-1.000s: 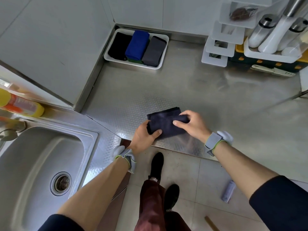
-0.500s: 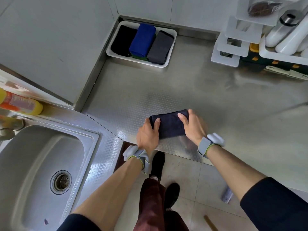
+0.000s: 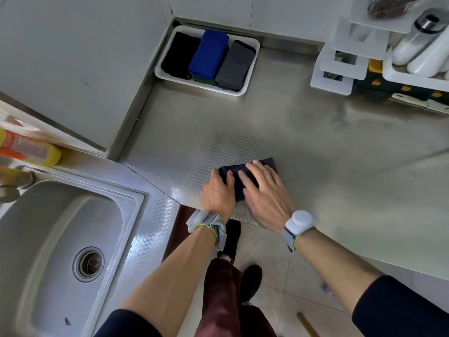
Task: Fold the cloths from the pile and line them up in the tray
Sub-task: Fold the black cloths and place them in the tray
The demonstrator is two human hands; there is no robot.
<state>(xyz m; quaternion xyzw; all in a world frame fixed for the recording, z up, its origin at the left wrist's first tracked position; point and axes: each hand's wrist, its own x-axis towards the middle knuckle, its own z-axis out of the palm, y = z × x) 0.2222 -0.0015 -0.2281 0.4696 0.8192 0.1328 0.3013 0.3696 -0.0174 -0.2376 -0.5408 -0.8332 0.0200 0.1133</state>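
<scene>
A folded dark navy cloth (image 3: 239, 188) lies near the front edge of the steel counter (image 3: 315, 154). My left hand (image 3: 217, 194) holds its left end, thumb on top. My right hand (image 3: 266, 193) lies flat on the cloth with straight fingers, pressing it down and covering most of it. At the back, a white tray (image 3: 251, 69) against the wall holds a black cloth (image 3: 179, 55), a blue cloth (image 3: 209, 54) lying over a green one, and a grey cloth (image 3: 234, 65), side by side.
A steel sink (image 3: 60, 251) is at the left, with a yellow and orange bottle (image 3: 26, 148) behind it. White tiered shelves (image 3: 345, 62) and a rack of bottles (image 3: 422, 45) stand at the back right. The counter's front edge runs just under my hands.
My right hand has slid from the cloth's right edge onto its top and flattened. The left hand stays at the left end. The cloth looks narrower.
</scene>
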